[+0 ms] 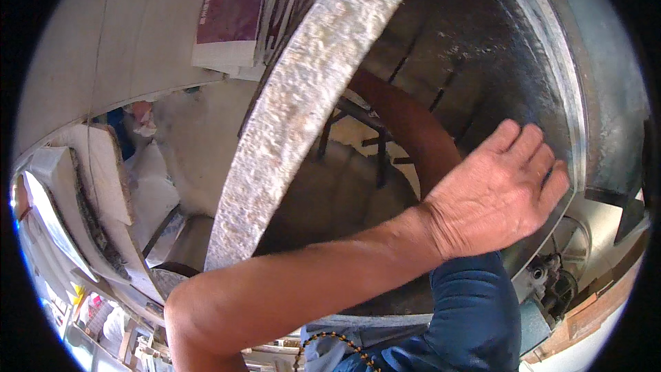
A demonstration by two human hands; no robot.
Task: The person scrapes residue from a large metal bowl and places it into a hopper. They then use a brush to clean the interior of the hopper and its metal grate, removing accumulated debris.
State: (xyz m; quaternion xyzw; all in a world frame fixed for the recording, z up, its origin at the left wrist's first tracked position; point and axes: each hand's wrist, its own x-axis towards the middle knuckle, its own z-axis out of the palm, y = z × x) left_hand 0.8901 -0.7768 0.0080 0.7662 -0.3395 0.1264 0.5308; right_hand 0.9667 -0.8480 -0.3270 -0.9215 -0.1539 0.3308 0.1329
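Note:
My left forearm crosses from the lower left, and my left hand (499, 193) is over the right part of a large dark smooth panel (496, 89). Its back faces up and its fingers are bent closed; whatever lies under the fingertips is hidden. Beneath it, my right arm in a dark blue sleeve (475, 303) reaches up and leftward, its bare forearm in shadow. My right hand is hidden behind a thick, curving pale edge (303, 103) with a rough, stone-like surface. This edge runs from the top centre down to my left forearm.
Several slab-like panels (103, 172) lean at the left. Above stands a maroon and white box (231, 14). Black metal legs (382, 158) show past the rough edge. Machinery with a wheel (554, 279) and wooden boards (585, 317) lie at the lower right. A beaded cord (330, 336) hangs near my body.

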